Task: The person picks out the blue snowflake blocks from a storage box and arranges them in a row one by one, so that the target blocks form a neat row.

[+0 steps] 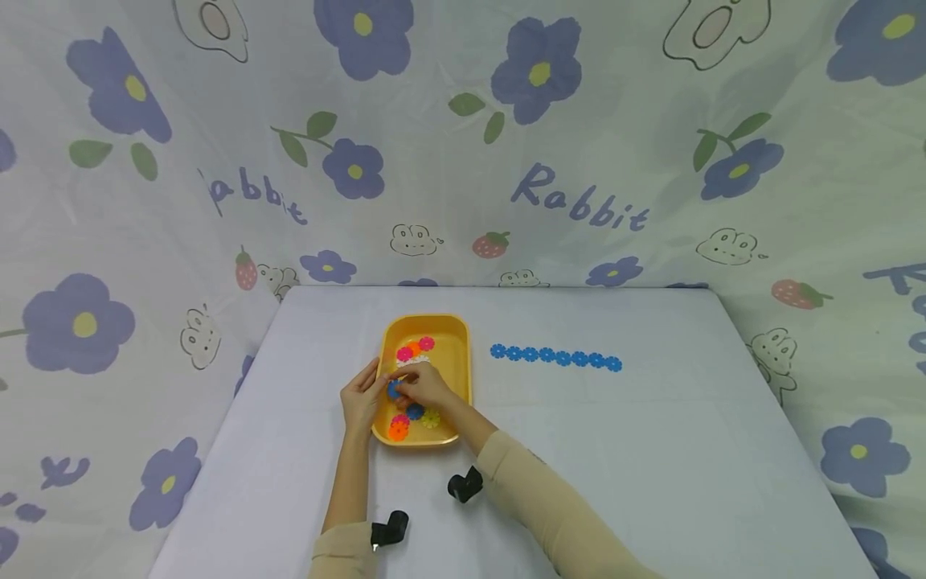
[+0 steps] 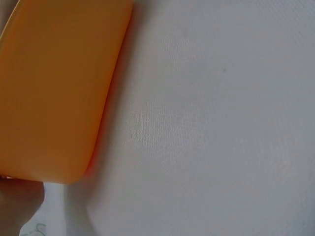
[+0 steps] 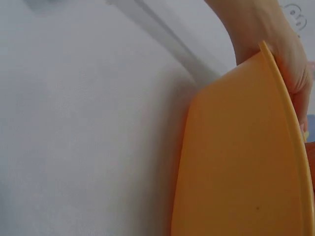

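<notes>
A yellow tray (image 1: 454, 362) holds small notched plastic discs in several colours. My left hand (image 1: 362, 398) is at the tray's left rim, its fingertips reaching in over the edge. Over the tray, my right hand (image 1: 425, 386) has its fingers bent, pinching a blue disc (image 1: 394, 389) close beside the left fingertips. Whether the left fingers grip that disc too, I cannot tell. Below the right hand lie a dark blue disc (image 1: 415, 412) and a yellow disc (image 1: 431, 418). Both wrist views show mostly the tray's outer wall (image 2: 54, 93), which hides the discs.
To the right of the tray, several blue discs (image 1: 563, 358) form a row on the white table (image 1: 615, 466). Pink discs (image 1: 427, 343) are at the tray's far end, and an orange disc (image 1: 399, 431) is at its near end. A patterned cloth (image 1: 448, 177) hangs behind.
</notes>
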Demonstrator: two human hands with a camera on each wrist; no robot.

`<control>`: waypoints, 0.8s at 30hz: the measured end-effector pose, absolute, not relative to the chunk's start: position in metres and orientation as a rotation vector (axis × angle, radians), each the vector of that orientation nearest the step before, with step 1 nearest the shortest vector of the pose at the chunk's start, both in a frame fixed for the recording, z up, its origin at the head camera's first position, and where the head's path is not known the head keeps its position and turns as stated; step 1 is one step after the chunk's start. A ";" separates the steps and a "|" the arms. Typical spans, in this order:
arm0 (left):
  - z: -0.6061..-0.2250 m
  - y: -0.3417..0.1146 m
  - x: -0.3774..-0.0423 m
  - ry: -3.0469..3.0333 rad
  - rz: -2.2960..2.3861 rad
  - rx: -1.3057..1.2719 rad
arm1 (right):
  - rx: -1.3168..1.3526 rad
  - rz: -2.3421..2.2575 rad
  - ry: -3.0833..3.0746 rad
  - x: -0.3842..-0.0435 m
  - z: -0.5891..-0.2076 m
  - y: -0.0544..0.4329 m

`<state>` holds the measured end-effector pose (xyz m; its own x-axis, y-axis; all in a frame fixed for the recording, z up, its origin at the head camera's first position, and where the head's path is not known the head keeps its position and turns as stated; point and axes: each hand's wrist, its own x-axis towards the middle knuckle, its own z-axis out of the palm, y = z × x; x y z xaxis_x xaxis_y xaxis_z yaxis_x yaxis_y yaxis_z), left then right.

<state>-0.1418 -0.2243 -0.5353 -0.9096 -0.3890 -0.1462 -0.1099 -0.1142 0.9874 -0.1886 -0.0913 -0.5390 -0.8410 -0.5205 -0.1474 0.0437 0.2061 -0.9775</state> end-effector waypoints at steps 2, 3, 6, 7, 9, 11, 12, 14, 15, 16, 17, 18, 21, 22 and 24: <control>-0.536 -0.224 -0.142 -1.954 -2.131 0.569 | -0.390 -1.732 1.991 -0.191 -0.538 -0.090; -0.536 -0.224 -0.143 -1.955 -2.127 0.573 | -0.373 -1.749 1.978 -0.191 -0.537 -0.090; -0.536 -0.224 -0.143 -1.969 -2.121 0.588 | -0.356 -1.766 1.958 -0.193 -0.535 -0.088; -0.537 -0.224 -0.144 -1.976 -2.118 0.591 | -0.354 -1.766 1.948 -0.193 -0.534 -0.088; -0.537 -0.224 -0.143 -1.990 -2.115 0.595 | -0.366 -1.758 1.961 -0.193 -0.534 -0.087; -0.537 -0.225 -0.143 -2.001 -2.115 0.593 | -0.379 -1.751 1.985 -0.193 -0.534 -0.086; -0.537 -0.224 -0.143 -2.000 -2.115 0.595 | -0.393 -1.751 2.007 -0.193 -0.534 -0.086; -0.537 -0.225 -0.142 -2.012 -2.113 0.587 | -0.422 -1.745 2.060 -0.193 -0.534 -0.085; -0.537 -0.225 -0.142 -2.013 -2.114 0.586 | -0.438 -1.747 2.084 -0.192 -0.534 -0.084; -0.537 -0.225 -0.142 -2.013 -2.116 0.584 | -0.458 -1.749 2.111 -0.191 -0.534 -0.083; -0.537 -0.224 -0.142 -2.009 -2.120 0.583 | -0.481 -1.752 2.136 -0.191 -0.534 -0.082; -0.537 -0.224 -0.142 -2.004 -2.123 0.583 | -0.502 -1.754 2.157 -0.190 -0.533 -0.081; -0.537 -0.224 -0.142 -1.994 -2.121 0.582 | -0.560 -1.742 2.209 -0.187 -0.529 -0.076; -0.537 -0.224 -0.141 -1.996 -2.115 0.583 | -0.574 -1.733 2.222 -0.186 -0.526 -0.075; -0.537 -0.225 -0.141 -1.998 -2.103 0.591 | -0.592 -1.714 2.252 -0.184 -0.522 -0.071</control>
<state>-0.1409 -0.2248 -0.5372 -0.9046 -0.3953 -0.1597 -0.1393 -0.0801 0.9870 -0.1837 -0.0705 -0.5224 -0.8865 -0.4605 0.0460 -0.1671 0.2258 -0.9598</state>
